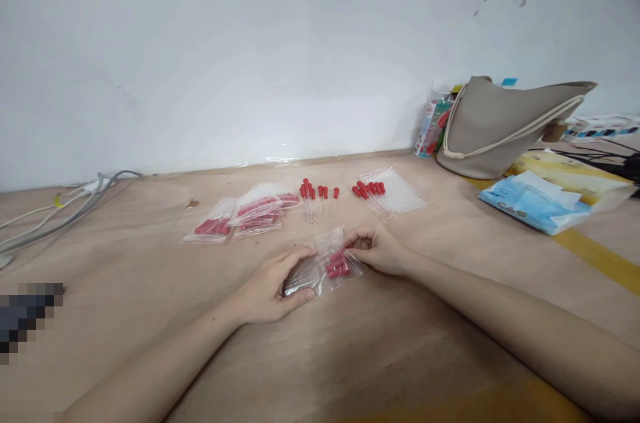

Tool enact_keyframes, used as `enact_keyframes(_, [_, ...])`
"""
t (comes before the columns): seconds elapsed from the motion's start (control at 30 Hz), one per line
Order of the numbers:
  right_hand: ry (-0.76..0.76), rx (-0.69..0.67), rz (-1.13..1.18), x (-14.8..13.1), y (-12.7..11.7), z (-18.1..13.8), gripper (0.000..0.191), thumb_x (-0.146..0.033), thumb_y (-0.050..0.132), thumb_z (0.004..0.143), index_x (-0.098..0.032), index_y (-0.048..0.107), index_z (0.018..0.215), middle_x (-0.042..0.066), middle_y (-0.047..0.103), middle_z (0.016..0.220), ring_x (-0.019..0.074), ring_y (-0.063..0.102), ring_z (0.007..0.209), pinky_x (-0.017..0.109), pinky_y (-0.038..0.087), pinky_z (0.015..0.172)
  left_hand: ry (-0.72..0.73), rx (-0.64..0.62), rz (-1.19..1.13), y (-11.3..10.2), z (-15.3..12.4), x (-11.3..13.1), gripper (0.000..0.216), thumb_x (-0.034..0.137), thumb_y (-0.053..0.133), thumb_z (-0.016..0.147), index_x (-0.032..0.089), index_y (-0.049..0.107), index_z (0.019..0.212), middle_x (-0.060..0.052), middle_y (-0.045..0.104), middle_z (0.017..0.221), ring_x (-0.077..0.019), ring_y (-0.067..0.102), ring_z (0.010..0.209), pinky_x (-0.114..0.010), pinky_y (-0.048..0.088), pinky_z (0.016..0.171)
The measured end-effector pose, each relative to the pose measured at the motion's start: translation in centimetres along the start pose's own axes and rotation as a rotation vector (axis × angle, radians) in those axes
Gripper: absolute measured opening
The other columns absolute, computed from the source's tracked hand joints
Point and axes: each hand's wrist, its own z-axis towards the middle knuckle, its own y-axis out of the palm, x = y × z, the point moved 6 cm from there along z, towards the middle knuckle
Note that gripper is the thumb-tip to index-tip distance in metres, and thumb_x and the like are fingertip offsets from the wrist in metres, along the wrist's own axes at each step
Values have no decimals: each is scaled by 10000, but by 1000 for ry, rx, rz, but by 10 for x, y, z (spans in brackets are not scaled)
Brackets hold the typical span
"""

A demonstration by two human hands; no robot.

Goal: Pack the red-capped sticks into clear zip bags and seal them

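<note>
The right hand [376, 251] pinches a clear zip bag [324, 282] holding red-bulbed droppers [339, 269]; the left hand [273, 286], fingers parted, curves round its other end. Loose droppers [307, 190] lie beyond both hands.

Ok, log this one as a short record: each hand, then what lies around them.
Left hand: thumb and fingers spread around clear plastic
Right hand: fingers curled at the edge of a bag of red pieces; grip unclear
Beyond hands: two groups of red-headed sticks, the right one overlapping a flat bag
Left of sticks: filled bags
Far right: tissue pack, grey handbag
Far left: cables
</note>
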Motion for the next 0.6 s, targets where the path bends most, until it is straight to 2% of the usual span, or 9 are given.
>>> enact_keyframes(0.07, [29,-70,10,1,4,-2,305,-407,639,680,-149,641,843,-21,567,567,80,442,455,221,340,444,3,-3,2,0,0,1,540,371,568,831,228,363,1309,-100,482,1317,-259,472,1194,-419,401,997])
enact_keyframes(0.13, [32,-54,-40,0,-3,-1,281,-381,591,732,-151,633,888,-5,594,613,91,468,472,229,364,459,5,-6,3,0,1,1,538,364,570,831,229,361,1308,-98,481,1318,-254,468,1198,-416,393,1004])
enact_keyframes(0.2, [-19,99,-207,-6,-22,5,205,-323,566,754,-159,629,861,16,613,675,117,521,553,245,404,520,9,-6,0,-1,1,2,529,357,572,830,233,366,1301,-93,485,1314,-251,460,1206,-417,380,1014])
enact_keyframes(0.3, [-99,420,-601,-18,-60,15,117,-236,556,750,-167,625,814,57,626,827,170,573,756,279,429,665,13,-13,-19,0,1,2,432,350,568,833,226,425,1221,-94,488,1306,-247,444,1223,-412,372,1016])
enact_keyframes(0.37, [-36,530,-797,-19,-78,24,143,-251,554,758,-171,624,855,82,609,941,201,575,837,300,422,711,7,-16,-41,0,1,2,341,347,565,835,215,457,1129,-99,482,1305,-238,450,1216,-395,385,998])
enact_keyframes(0.43, [82,572,-900,-15,-90,35,208,-322,553,774,-177,615,909,101,587,1011,224,578,866,313,420,708,-9,-17,-62,0,1,1,283,344,565,833,208,459,1058,-104,476,1305,-230,465,1198,-381,400,973])
enact_keyframes(0.6, [328,514,-966,-3,-96,63,308,-427,580,752,-168,622,914,123,602,1021,248,597,896,309,426,682,-60,-20,-81,-1,0,-1,232,356,578,819,208,436,928,-96,481,1303,-225,478,1174,-367,406,941])
